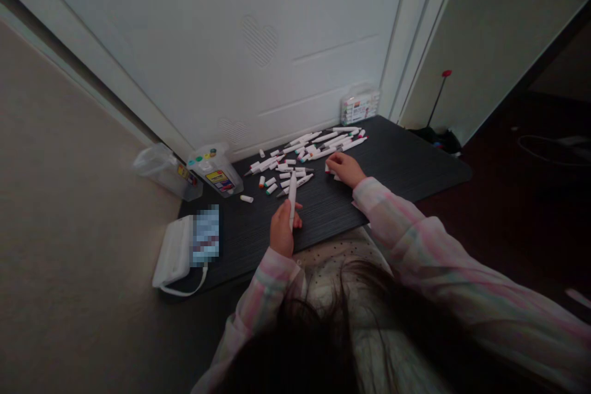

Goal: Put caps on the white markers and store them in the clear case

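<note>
Head view, left hand (282,223): one, fingers wrapped round a white marker (292,198), held nearly upright above the near edge of the tabletop (401,163); whether its upper end is bare or capped is too small to tell.
Head view, right hand (342,167): one, fingertips drawn narrow on a small white piece (328,167) with a red end (a cap, by its look), low over the tabletop, right of the marker.
Loose markers (339,143): many, white, heaped and crossed on the far side, several with dark tips showing.
Loose caps: scattered left of the heap, among them an orange-ended cap (262,181), a green-ended cap (271,188) and a pale cap (246,199) lying apart.
Clear cases: two at the left end, a leaning case (161,167) and an upright case (220,175).
Filled case (360,108): one, handled, standing at the far right against the door (300,43).
Step in hand: judged to be handling marker and cap separately, one per hand.
Next move: judged to call for a steady left grip and the cap's mouth turned squarely to the marker's end, if the two are to meet.
</note>
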`<act>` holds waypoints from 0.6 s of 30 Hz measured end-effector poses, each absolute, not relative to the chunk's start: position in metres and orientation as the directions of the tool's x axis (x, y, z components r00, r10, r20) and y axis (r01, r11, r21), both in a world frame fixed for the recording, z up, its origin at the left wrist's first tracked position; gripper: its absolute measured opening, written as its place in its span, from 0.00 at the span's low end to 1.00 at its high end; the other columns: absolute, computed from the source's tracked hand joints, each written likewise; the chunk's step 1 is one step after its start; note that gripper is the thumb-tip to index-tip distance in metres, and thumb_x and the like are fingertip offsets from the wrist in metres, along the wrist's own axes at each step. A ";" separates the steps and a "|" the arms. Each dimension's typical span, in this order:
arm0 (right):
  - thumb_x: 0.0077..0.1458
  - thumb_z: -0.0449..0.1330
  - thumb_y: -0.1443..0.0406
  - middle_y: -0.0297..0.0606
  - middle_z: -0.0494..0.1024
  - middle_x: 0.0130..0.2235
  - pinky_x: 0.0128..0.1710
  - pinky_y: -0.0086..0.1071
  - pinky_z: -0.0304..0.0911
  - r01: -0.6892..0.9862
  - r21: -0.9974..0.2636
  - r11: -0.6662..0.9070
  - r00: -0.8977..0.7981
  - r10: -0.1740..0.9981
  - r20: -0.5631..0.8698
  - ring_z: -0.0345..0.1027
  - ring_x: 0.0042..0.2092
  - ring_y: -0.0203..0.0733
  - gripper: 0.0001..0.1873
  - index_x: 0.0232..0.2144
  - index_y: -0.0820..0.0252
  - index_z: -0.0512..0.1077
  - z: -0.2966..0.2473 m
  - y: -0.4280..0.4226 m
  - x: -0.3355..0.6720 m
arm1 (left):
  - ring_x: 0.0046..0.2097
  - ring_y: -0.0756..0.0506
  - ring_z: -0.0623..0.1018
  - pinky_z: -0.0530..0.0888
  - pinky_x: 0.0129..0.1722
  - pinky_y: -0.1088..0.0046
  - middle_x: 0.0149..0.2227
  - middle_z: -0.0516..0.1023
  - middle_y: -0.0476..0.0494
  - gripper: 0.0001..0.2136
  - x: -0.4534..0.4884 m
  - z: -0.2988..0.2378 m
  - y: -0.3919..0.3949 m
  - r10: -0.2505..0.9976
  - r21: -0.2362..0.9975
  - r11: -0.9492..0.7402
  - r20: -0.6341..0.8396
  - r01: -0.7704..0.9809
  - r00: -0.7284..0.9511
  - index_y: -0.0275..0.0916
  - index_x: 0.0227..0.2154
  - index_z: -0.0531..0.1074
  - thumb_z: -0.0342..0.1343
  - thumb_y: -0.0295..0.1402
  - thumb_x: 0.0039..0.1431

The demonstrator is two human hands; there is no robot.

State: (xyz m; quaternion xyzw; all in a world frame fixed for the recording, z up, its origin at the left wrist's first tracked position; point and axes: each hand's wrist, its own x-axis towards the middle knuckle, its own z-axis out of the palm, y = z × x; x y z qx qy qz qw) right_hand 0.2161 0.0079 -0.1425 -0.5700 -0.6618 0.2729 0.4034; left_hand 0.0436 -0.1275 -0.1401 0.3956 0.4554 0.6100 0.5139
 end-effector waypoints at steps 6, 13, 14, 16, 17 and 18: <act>0.47 0.54 0.64 0.34 0.73 0.29 0.33 0.28 0.58 0.626 -0.746 0.226 -0.069 0.969 0.236 0.65 0.31 0.35 0.07 0.28 0.60 0.69 -0.142 0.006 0.215 | 0.17 0.55 0.59 0.60 0.20 0.77 0.12 0.55 0.56 0.19 0.043 -0.141 -0.127 0.987 0.969 -0.052 0.013 -0.243 -0.163 0.35 0.25 0.67 0.49 0.48 0.50; 0.47 0.54 0.65 0.37 0.73 0.32 0.36 0.30 0.59 0.723 -0.643 0.251 -0.113 0.962 0.249 0.65 0.34 0.37 0.10 0.33 0.62 0.70 -0.141 0.006 0.213 | 0.17 0.55 0.58 0.60 0.20 0.77 0.13 0.55 0.56 0.18 0.044 -0.139 -0.128 0.986 0.975 -0.043 0.007 -0.219 -0.165 0.35 0.25 0.67 0.48 0.48 0.51; 0.47 0.54 0.65 0.37 0.73 0.33 0.36 0.30 0.59 0.734 -0.631 0.252 -0.117 0.962 0.248 0.65 0.34 0.37 0.10 0.34 0.62 0.70 -0.141 0.006 0.213 | 0.17 0.55 0.58 0.60 0.20 0.77 0.13 0.55 0.56 0.18 0.044 -0.139 -0.128 0.986 0.976 -0.042 0.006 -0.216 -0.166 0.35 0.25 0.67 0.48 0.48 0.50; 0.47 0.54 0.65 0.38 0.73 0.34 0.37 0.31 0.59 0.754 -0.605 0.256 -0.127 0.960 0.248 0.65 0.35 0.38 0.10 0.34 0.62 0.70 -0.141 0.006 0.212 | 0.17 0.55 0.57 0.60 0.20 0.77 0.13 0.55 0.56 0.19 0.044 -0.139 -0.128 0.986 0.976 -0.040 0.004 -0.213 -0.168 0.35 0.24 0.67 0.48 0.49 0.50; 0.48 0.54 0.64 0.38 0.73 0.34 0.37 0.31 0.59 0.763 -0.591 0.261 -0.134 0.959 0.250 0.65 0.36 0.38 0.11 0.34 0.62 0.70 -0.141 0.005 0.212 | 0.17 0.55 0.57 0.60 0.20 0.77 0.13 0.55 0.56 0.19 0.044 -0.139 -0.128 0.986 0.976 -0.040 0.003 -0.213 -0.169 0.35 0.24 0.67 0.48 0.49 0.50; 0.48 0.53 0.64 0.39 0.73 0.35 0.38 0.31 0.59 0.771 -0.577 0.268 -0.142 0.957 0.254 0.65 0.37 0.39 0.11 0.34 0.62 0.70 -0.141 0.005 0.212 | 0.17 0.55 0.57 0.60 0.20 0.77 0.13 0.55 0.56 0.19 0.044 -0.139 -0.128 0.986 0.976 -0.040 0.003 -0.213 -0.170 0.35 0.24 0.67 0.48 0.49 0.50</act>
